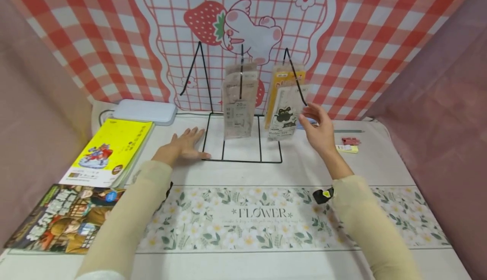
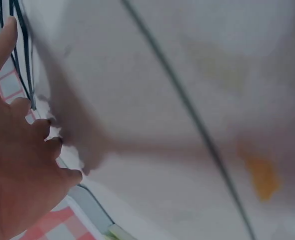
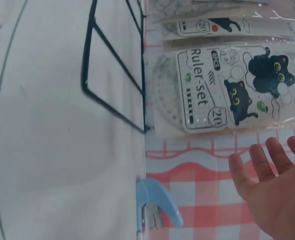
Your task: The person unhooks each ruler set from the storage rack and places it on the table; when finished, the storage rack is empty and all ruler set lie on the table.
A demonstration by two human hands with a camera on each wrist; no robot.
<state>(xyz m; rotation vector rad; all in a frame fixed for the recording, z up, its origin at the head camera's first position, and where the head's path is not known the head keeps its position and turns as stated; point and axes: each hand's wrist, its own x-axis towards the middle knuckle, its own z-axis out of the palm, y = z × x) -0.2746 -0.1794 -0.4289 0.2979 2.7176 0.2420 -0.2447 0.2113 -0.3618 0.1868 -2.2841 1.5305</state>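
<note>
Three hooks (image 1: 295, 75) are borne by the black wire rack (image 1: 243, 160), which is set on the tabletop (image 1: 243, 173) just in front of the checked cloth (image 1: 342, 30); clear packets are hung from the middle and right ones. The rack can be judged light but stiff, easily nudged or tipped, and is best held by its base frame. The packets are likely light, slick and floppy at the film, with stiffer, perhaps brittle pieces inside, so each is best pinched at a side edge or near its top, without a bend being forced. Thin, dark rods are seen in the rack, bent into a rectangular, barred base and slanting prongs. On the right hook, a Ruler-set packet (image 1: 285, 115) is printed with black cats, and a curved, transparent scale is shown through its film; an orange-yellow packet (image 1: 279, 78) is partly hidden behind it. A pale packet (image 1: 239, 121), marked with small print, is hung from the middle hook. The left grip (image 1: 182, 144) is spread on the tabletop, fingers apart, its thumb laid by the base's front left corner. The right grip (image 1: 319, 130) is held beside the Ruler-set packet, fingers apart and loosely bent, with nothing seen clasped; whether the hook's tip is touched cannot be told.
</note>
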